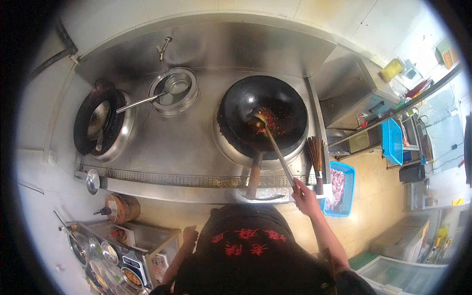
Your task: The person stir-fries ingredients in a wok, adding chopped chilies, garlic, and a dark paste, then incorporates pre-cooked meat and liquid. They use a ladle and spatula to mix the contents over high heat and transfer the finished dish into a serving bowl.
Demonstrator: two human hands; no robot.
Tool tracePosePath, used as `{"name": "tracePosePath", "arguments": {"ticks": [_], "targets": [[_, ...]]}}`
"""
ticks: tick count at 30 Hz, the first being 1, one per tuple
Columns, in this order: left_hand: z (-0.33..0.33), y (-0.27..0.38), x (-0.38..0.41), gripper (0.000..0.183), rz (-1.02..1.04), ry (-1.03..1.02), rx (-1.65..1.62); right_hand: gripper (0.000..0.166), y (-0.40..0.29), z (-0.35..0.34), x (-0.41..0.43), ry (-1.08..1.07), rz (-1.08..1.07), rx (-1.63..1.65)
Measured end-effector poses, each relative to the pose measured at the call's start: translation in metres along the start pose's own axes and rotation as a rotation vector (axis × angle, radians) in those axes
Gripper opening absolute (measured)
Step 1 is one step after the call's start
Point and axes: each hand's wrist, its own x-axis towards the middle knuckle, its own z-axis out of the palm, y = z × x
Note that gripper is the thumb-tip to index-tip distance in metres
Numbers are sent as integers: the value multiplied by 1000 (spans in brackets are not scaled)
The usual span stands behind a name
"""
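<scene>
My right hand [305, 199] grips the end of a long-handled cooking ladle [278, 149]. The ladle's bowl rests inside a black wok [236, 103] on the right burner. Red chilli-like bits [272, 120] and dark oil lie around the bowl of the ladle. The wok's wooden handle [254, 175] points towards me over the stove's front edge, with no hand on it. Beside my dark apron, which bears red writing, hangs my left hand [190, 236]. Its fingers look curled, and what is inside them is hidden.
A bamboo wok brush [316, 158] lies right of the wok. A second wok [81, 125] holds a perforated strainer [99, 120]. A metal ladle [138, 102] rests across a water pot [153, 83] under a tap [161, 53]. Raw meat fills a blue basket [352, 188]. Bowls of ingredients [109, 253] stand behind left.
</scene>
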Motion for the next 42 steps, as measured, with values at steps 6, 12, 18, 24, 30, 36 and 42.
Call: {"name": "tracePosePath", "arguments": {"ticks": [6, 12, 18, 24, 30, 36, 42], "targets": [[-34, -63, 34, 25, -46, -22, -279, 58, 4, 5, 36, 128, 181, -19], [-41, -49, 33, 23, -214, -108, -424, 55, 10, 16, 45, 27, 76, 16], [-28, -53, 38, 16, -30, -38, -344, 57, 11, 10, 45, 99, 68, 20], [-41, -90, 28, 15, -80, -133, -616, 58, 4, -4, 38, 22, 124, 68], [-11, -80, -29, 16, -13, 137, -429, 58, 17, -4, 37, -6, 131, 141], [23, 14, -58, 19, 97, 125, -320, 56, 19, -10, 45, -59, 166, 271], [102, 163, -59, 41, 452, -429, -75, 56, 12, -17, 31, -198, 98, 174]]}}
